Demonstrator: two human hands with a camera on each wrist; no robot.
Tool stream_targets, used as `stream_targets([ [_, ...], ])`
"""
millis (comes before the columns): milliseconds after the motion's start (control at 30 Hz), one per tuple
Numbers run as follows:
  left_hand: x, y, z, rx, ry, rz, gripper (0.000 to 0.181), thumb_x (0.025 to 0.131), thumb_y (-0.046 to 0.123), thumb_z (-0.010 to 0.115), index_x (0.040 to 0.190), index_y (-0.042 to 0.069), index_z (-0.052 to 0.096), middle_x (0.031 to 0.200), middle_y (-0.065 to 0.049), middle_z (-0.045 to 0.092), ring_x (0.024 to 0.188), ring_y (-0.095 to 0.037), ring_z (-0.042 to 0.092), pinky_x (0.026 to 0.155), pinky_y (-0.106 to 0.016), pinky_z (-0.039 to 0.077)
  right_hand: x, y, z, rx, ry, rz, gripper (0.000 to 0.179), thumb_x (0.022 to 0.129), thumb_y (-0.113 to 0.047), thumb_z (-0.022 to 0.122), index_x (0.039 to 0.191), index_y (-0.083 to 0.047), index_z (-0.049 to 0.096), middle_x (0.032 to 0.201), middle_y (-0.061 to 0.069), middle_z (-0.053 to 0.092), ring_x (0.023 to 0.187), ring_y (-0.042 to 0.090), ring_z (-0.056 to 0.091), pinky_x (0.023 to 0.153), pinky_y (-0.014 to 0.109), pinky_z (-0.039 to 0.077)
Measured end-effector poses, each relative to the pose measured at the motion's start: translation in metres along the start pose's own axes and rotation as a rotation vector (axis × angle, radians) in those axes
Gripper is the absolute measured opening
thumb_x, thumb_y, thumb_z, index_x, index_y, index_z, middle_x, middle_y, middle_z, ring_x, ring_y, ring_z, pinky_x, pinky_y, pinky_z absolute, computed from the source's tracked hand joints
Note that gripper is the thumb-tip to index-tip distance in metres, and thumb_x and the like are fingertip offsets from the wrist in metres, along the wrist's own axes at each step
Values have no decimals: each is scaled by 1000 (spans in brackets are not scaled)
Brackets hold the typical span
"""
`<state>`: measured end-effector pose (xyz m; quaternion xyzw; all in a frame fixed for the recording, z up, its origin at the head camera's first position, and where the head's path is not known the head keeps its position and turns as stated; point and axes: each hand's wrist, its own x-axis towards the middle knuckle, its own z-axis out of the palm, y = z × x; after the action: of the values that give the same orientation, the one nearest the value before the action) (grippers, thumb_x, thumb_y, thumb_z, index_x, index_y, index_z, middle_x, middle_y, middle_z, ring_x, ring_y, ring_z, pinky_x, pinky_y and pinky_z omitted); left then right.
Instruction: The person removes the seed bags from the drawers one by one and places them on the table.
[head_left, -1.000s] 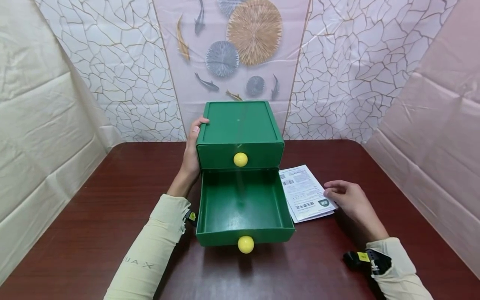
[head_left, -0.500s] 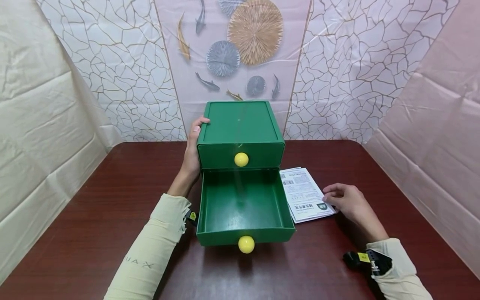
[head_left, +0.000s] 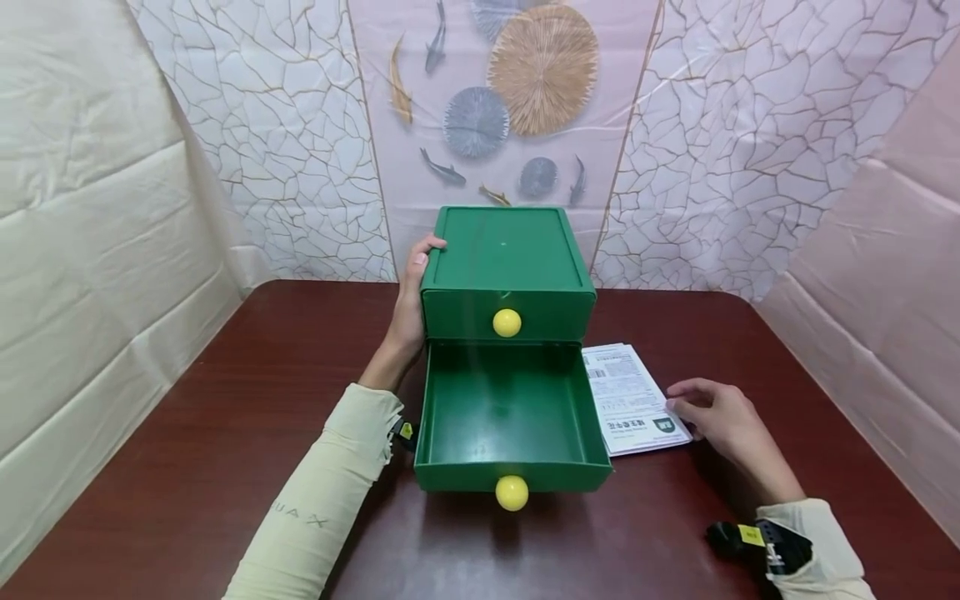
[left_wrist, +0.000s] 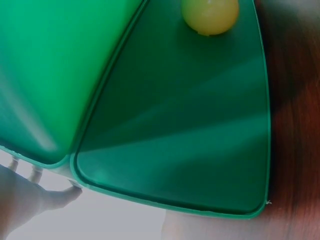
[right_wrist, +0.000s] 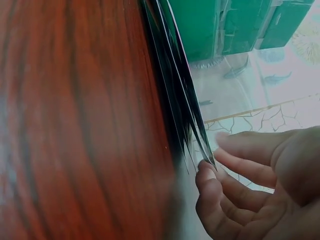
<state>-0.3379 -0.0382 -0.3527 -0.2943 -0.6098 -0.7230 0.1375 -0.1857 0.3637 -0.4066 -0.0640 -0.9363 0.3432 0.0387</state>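
Note:
A green two-drawer cabinet with yellow round knobs stands on the table. Its lower drawer is pulled out, with nothing seen inside; the upper drawer is closed. My left hand rests on the cabinet's left side, and a fingertip reaches over the top edge. In the left wrist view, the tips of the left fingers touch that green side. Printed papers lie in a thin stack right of the drawer. My right hand pinches their near right corner; loose sheet edges show in the right wrist view.
The dark red wooden table extends on both sides of the cabinet. A patterned cloth wall stands behind it, with plain cloth side walls. The pulled-out drawer juts toward me beside the papers.
The head view has shifted slightly, so everything sits farther right. The papers have moved a little and their edges line up more closely. The left hand and the drawers keep their positions.

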Motion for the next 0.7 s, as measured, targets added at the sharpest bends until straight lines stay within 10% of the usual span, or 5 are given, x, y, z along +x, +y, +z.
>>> stream_targets([
  [700, -1, -3, -1, 40, 2, -4, 50, 112, 36, 25, 144, 5, 46, 170, -6, 28, 151, -26, 32, 119, -50, 27, -29, -55, -2, -46, 451, -310, 22, 97, -12, 74, 118, -5, 73, 101, 15, 75, 84, -16, 46, 74, 25, 37],
])
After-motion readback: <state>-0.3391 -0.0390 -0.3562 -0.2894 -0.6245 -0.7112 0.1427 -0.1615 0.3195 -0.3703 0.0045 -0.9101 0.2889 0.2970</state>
